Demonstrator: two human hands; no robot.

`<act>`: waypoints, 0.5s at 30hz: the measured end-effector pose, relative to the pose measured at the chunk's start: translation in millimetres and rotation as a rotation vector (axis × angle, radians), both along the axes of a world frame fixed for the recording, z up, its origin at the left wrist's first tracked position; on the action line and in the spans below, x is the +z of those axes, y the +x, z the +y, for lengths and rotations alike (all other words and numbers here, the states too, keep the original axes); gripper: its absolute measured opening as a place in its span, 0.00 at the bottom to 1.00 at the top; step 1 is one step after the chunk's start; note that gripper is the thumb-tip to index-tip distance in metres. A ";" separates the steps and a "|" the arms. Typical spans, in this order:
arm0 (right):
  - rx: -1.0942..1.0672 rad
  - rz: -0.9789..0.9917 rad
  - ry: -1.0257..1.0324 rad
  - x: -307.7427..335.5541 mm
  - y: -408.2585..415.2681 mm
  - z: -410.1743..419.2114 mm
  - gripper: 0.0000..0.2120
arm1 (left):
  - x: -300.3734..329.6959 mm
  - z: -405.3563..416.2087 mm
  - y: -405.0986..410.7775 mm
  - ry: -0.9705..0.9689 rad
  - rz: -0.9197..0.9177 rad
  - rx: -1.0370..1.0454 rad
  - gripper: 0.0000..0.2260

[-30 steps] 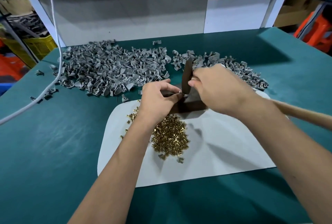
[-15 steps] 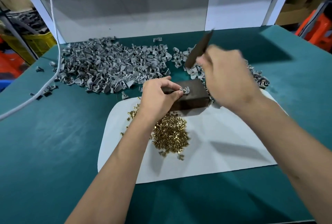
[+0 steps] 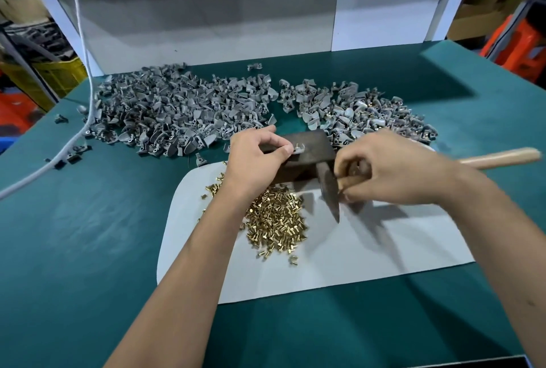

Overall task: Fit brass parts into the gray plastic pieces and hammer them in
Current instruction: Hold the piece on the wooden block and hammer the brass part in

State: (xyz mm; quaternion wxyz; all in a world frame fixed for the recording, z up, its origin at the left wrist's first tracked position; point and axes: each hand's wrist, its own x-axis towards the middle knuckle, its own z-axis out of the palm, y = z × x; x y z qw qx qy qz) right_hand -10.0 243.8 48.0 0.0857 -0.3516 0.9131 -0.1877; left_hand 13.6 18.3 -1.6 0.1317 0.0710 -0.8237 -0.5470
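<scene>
My left hand (image 3: 260,158) pinches a small gray plastic piece (image 3: 299,149) on top of a dark metal block (image 3: 313,143). My right hand (image 3: 393,169) grips a hammer by its wooden handle (image 3: 499,157) close to the head. The dark hammer head (image 3: 329,190) lies low in front of the block, over the white sheet (image 3: 369,249). A heap of brass parts (image 3: 276,221) lies on that sheet, below my left hand. A big pile of gray plastic pieces (image 3: 177,113) covers the table's far left, and a second pile (image 3: 363,115) sits behind the block.
The table has a green surface (image 3: 88,234). A white cable (image 3: 79,78) hangs down at the left and runs across the table edge. A white backboard (image 3: 206,22) closes the far side. Yellow and orange crates (image 3: 59,75) stand beyond the table.
The hammer was raised above the block half a second ago; it has now come down in front of the block. My left hand keeps holding the gray piece on the block.
</scene>
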 end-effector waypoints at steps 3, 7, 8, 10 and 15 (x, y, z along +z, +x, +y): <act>-0.014 0.034 0.026 -12.0 3.7 -2.6 0.07 | 1.5 0.4 1.2 -0.010 -0.011 0.004 0.04; -0.027 0.020 0.052 -19.2 2.7 -5.4 0.09 | 1.3 0.6 0.9 -0.029 -0.033 0.004 0.03; -0.018 0.020 0.060 -19.7 2.1 -5.9 0.10 | 1.0 0.5 0.8 -0.028 -0.031 0.003 0.03; 0.000 -0.006 0.024 -16.9 -0.5 -5.5 0.08 | 0.6 0.1 0.7 -0.027 -0.025 0.004 0.03; -0.068 0.137 -0.271 -11.1 -9.9 -19.3 0.05 | 2.5 0.9 1.7 -0.034 -0.015 -0.010 0.04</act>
